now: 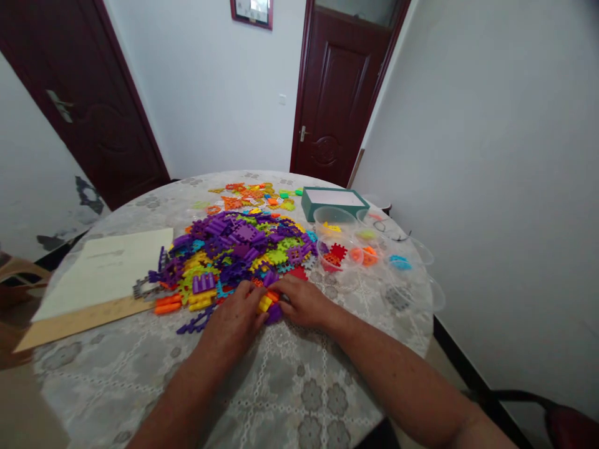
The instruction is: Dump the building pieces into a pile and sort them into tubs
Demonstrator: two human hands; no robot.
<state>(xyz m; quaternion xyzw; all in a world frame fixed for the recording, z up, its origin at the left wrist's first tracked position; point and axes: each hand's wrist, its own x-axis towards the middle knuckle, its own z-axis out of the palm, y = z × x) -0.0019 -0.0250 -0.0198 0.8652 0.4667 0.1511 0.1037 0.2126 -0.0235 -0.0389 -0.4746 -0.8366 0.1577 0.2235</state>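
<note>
At the near edge of a heap of plastic building pieces [246, 234], both hands meet over the table. My left hand [238, 313] is closed, fingers and thumb on a small yellow building piece [264, 304]. From the other side, my right hand [303, 302] has its fingers curled at an orange building piece [272, 296] touching the yellow one. A purple building piece [274, 313] lies just under them. The fingers partly cover these pieces, so I cannot tell whether they are joined. Purple, yellow, green and blue notched pieces crowd behind the hands.
Several clear plastic cups [337, 246] with a few coloured pieces stand on the right. A green box [336, 202] is behind them. Orange flat pieces [250, 194] lie at the back. Left are a paper sheet [100, 268] and a tan strip [88, 321] on the patterned tablecloth [299, 380].
</note>
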